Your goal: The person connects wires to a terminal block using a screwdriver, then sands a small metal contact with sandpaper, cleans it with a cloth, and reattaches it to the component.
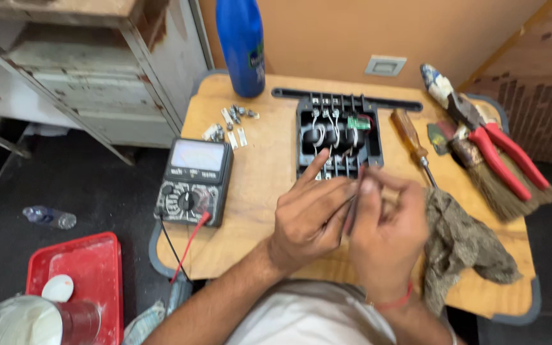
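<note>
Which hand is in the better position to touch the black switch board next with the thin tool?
Probably the right hand: it pinches the thin tool, whose tip already reaches the black switch board. The left hand holds nothing I can see.

Multimeter (193, 182), left of centre: black body, pale rectangular screen (197, 155) on top. Blue bottle (240, 45), upper centre: green-and-white label (256, 56) on its right side.
</note>
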